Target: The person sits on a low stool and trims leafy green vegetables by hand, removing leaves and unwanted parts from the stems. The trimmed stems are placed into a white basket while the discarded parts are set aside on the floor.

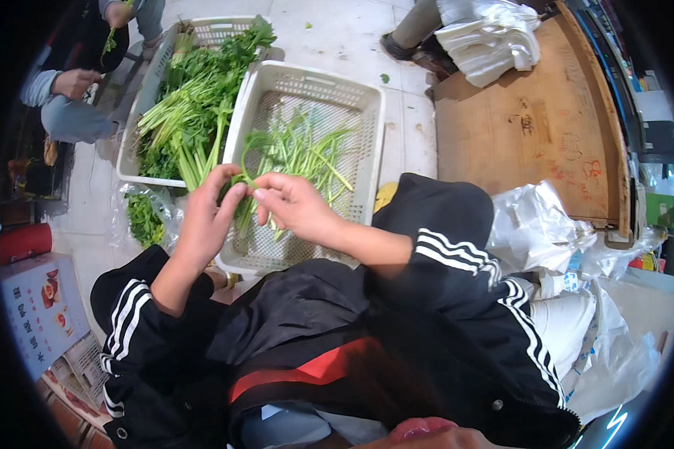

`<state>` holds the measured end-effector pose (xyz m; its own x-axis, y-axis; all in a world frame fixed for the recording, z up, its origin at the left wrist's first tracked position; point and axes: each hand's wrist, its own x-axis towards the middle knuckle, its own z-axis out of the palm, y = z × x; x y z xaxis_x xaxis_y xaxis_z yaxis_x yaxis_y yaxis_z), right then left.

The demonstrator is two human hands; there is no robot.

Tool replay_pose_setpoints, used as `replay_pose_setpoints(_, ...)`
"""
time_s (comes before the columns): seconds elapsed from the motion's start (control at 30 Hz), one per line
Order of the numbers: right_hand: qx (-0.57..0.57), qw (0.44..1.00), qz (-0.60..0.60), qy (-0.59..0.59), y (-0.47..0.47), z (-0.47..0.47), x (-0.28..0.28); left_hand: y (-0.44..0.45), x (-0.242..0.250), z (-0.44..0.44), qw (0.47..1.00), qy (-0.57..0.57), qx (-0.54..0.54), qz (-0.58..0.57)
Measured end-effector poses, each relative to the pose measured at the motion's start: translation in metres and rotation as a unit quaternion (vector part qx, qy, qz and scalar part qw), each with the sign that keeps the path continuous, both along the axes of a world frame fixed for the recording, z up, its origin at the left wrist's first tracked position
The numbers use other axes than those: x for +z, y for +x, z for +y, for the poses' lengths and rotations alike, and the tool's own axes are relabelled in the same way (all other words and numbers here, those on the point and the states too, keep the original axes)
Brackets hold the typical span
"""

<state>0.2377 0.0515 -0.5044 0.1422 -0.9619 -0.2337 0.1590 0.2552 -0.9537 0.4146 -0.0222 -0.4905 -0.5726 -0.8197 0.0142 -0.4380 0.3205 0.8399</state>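
Observation:
My left hand point(205, 213) and my right hand point(297, 206) meet above the near left part of a white plastic crate point(377, 140). Between their fingertips they pinch a green leafy stalk point(247, 178), which curves upward. Loose, thin green stalks point(297, 149) lie on the crate's mesh bottom beneath and beyond the hands. To the left, a second white crate point(128, 151) is heaped with leafy greens that look like celery point(202, 84). Some pale stems point(194, 160) from that heap reach its near edge, close to my left hand.
A clear plastic bag of greens point(146, 219) lies left of my left hand. Another person's hand point(76, 83) and knee show at the upper left. At right stand a wooden board point(517, 140), a stack of white plastic bags point(488, 42) and crumpled clear plastic point(539, 224).

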Motion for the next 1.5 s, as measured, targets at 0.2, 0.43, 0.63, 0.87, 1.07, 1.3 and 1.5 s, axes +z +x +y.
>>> replay_pose_setpoints(0.2,-0.002,0.999,-0.031,0.024,0.0,0.0,-0.002,-0.003,-0.003,-0.005,0.986,-0.16,-0.037,-0.007)
replay_pose_setpoints(0.43,-0.004,0.998,-0.012,0.065,-0.004,0.003,0.001,0.003,-0.015,-0.01,0.963,-0.245,-0.081,-0.074)
replay_pose_setpoints(0.63,0.003,0.998,0.0,0.067,-0.001,0.003,0.006,0.012,0.004,-0.027,0.901,-0.394,-0.052,-0.174)
replay_pose_setpoints(0.87,-0.039,0.994,0.039,0.094,-0.01,-0.02,0.004,0.032,0.046,-0.089,0.976,-0.179,0.115,-0.046)
replay_pose_setpoints(1.07,0.016,0.996,0.025,0.087,-0.005,-0.009,-0.001,0.016,-0.005,-0.053,0.99,-0.117,-0.079,0.01)
replay_pose_setpoints(1.3,0.014,0.997,0.017,0.078,-0.01,-0.004,-0.001,0.021,0.008,-0.043,0.949,-0.196,-0.201,-0.146)
replay_pose_setpoints(1.5,-0.022,0.995,0.012,0.098,-0.018,0.001,0.001,0.039,-0.008,-0.048,0.941,-0.27,-0.142,-0.149)
